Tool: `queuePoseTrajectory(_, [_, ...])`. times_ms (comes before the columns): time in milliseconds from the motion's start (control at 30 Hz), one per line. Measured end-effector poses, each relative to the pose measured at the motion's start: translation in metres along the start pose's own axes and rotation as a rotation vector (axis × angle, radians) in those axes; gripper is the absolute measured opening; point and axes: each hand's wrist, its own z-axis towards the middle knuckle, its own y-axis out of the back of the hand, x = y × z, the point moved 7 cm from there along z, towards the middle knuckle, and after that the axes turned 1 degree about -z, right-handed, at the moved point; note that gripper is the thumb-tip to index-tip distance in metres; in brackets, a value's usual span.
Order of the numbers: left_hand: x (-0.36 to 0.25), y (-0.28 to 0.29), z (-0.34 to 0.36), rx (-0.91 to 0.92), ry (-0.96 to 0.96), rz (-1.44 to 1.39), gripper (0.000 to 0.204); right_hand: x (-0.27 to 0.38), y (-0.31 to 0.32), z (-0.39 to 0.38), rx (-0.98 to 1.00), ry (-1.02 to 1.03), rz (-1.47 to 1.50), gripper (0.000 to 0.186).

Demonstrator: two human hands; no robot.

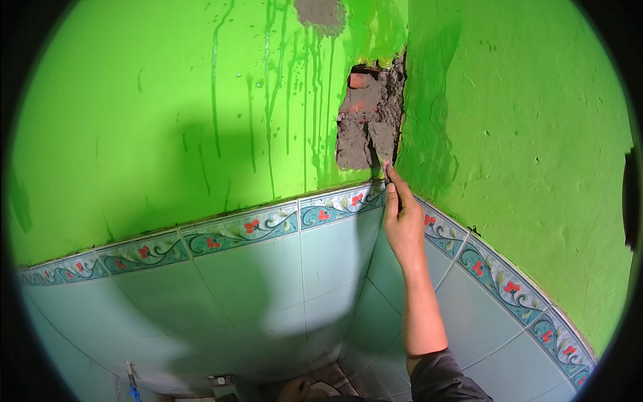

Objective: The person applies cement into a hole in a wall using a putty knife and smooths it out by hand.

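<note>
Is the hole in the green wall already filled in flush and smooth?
No. The hole shows rough grey mortar and bare red brick, and the right hand reaches up to its lower edge.

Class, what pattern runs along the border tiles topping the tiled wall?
The border tiles show red flowers on teal vines, seen in the head view.

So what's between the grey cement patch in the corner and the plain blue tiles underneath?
In the head view, a flowered border tile strip runs between the cement patch and the plain tiles; the right hand crosses it.
</note>
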Motion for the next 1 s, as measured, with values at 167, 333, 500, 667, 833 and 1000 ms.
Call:
queuePoseTrajectory(167, [0.003, 0.001, 0.001, -0.002, 0.027, -0.112, 0.046, 0.002, -0.005, 0.020, 0.060, 0.002, -0.044, 0.031])
queuePoseTrajectory(333, [-0.004, 0.006, -0.007, 0.034, 0.062, -0.078, 0.049, 0.000, -0.003, 0.035, 0.141, -0.027, -0.070, 0.031])
queuePoseTrajectory(500, [-0.008, 0.003, -0.007, 0.020, 0.089, -0.055, 0.051, -0.004, 0.005, 0.049, 0.203, -0.017, -0.105, 0.032])
queuePoseTrajectory(667, [-0.016, 0.006, -0.004, 0.020, -0.061, 0.063, 0.055, 0.012, 0.002, 0.045, 0.283, -0.117, -0.422, 0.031])
queuePoseTrajectory(833, [0.076, -0.032, 0.056, -0.301, -0.261, -0.175, 0.038, 0.012, 0.000, 0.050, 0.183, 0.051, -0.310, 0.032])
queuePoseTrajectory(1000, [0.009, -0.012, 0.002, 0.055, 0.042, -0.122, 0.053, -0.011, 0.012, 0.055, 0.205, -0.051, -0.032, 0.033])
